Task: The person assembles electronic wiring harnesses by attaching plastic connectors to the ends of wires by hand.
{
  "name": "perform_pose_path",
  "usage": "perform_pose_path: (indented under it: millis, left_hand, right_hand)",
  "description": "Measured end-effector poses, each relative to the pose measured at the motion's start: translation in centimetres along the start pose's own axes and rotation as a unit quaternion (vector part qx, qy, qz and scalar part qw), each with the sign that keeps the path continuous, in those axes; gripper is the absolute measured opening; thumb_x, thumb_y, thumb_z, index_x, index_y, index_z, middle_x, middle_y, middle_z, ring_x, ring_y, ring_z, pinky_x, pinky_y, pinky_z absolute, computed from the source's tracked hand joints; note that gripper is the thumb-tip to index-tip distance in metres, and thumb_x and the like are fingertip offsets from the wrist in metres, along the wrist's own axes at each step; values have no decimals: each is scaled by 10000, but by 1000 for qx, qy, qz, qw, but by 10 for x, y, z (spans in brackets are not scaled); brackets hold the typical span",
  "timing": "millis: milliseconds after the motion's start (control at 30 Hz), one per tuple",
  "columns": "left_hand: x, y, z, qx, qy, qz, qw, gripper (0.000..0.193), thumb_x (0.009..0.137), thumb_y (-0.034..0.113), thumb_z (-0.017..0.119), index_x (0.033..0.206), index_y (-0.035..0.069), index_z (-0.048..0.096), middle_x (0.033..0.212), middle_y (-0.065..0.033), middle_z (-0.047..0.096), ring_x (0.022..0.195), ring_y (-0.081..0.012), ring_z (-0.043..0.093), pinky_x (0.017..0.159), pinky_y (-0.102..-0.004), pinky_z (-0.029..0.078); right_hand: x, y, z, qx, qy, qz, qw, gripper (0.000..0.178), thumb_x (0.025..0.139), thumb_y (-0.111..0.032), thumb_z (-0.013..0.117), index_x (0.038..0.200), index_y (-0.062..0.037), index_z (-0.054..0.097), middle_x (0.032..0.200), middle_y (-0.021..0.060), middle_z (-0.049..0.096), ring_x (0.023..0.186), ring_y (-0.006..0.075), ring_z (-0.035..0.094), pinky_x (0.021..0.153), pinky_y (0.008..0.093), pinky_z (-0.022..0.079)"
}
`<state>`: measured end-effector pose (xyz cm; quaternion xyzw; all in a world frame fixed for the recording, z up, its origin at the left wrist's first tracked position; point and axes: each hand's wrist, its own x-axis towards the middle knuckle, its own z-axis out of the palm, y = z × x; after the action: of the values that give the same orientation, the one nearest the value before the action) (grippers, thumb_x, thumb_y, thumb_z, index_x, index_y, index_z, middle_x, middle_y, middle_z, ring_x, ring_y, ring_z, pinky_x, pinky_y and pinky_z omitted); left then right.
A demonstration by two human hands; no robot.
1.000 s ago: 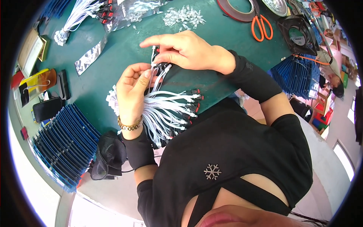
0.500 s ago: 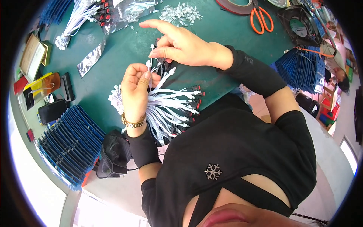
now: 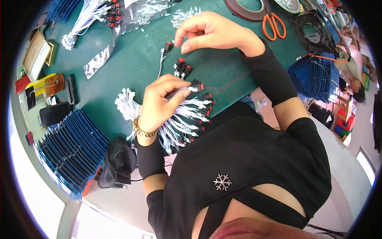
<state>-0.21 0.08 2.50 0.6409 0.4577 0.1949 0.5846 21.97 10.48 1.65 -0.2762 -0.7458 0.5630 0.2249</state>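
My left hand [image 3: 161, 99], with a gold watch at the wrist, is closed on a white cable whose black-and-red connector [image 3: 196, 86] sticks out past the thumb. Beneath and beside it spreads a bundle of white cables [image 3: 181, 123] with black-and-red ends on the right and white plugs at the left. Farther up, my right hand [image 3: 217, 34] hovers above the green table, fingers curled, thumb and forefinger apart, nothing visible between them. Close to its forefinger is a single cable's black-and-red connector [image 3: 168, 46]. More connectors [image 3: 182, 68] lie between the hands.
Small clear parts [image 3: 185, 16] are scattered near a plastic bag [image 3: 141, 16]. Orange-handled scissors [image 3: 273, 27] and a tape roll [image 3: 246, 10] lie far right, by a black fan [image 3: 312, 32]. Another cable bundle [image 3: 81, 24] sits far left. Stacked blue panels [image 3: 71, 147] stand left.
My left hand has shifted right and down onto the bundle, now with a connector at its fingertips. The right hand has moved right and away from it, and its forefinger has curled in.
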Motion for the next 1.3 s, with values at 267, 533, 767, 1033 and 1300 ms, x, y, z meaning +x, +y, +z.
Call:
perform_pose_path:
  millis: [267, 533, 767, 1033, 1300]
  left_hand:
    - [-1, -2, 9, 107, 90, 94, 986, 117, 785, 89, 672, 735, -12, 640, 739, -90, 573, 654, -209, 551, 594, -300, 429]
    - [4, -6, 20, -9, 248, -54, 967, 51, 787, -15, 627, 823, -13, 591, 752, -95, 600, 478, -132, 534, 492, -250, 422]
    - [3, -5, 20, 151, 211, -48, 964, 202, 703, 23, 721, 841, -5, 575, 762, -103, 588, 512, -130, 543, 508, -272, 429]
    - [5, 3, 27, 264, 194, -66, 942, 293, 679, 95, 735, 915, 53, 568, 673, -57, 613, 643, -264, 609, 565, -361, 453]
    - [1, -4, 30, 253, 201, 0, 946, 306, 686, 48, 717, 950, 51, 562, 656, -68, 562, 595, -231, 577, 576, -344, 450]
  right_hand:
    - [7, 23, 21, -42, 12, -60, 997, 138, 826, -127, 641, 896, -8, 643, 745, 59, 647, 661, 104, 595, 596, 248, 459]
    - [5, 15, 21, -41, -71, -6, 997, 211, 762, -152, 702, 907, -11, 643, 708, 59, 636, 600, 134, 581, 560, 266, 453]
    - [4, 15, 31, -100, -141, -44, 984, 332, 609, -78, 751, 912, -28, 623, 706, 84, 570, 656, 238, 568, 597, 336, 454]
    - [3, 2, 27, -46, -138, -14, 989, 536, 642, 10, 690, 1150, -66, 538, 683, 68, 602, 616, 187, 579, 567, 314, 450]
    - [2, -1, 24, -11, -149, -8, 989, 531, 683, 14, 649, 1189, -75, 517, 690, 53, 616, 585, 151, 570, 561, 290, 451]
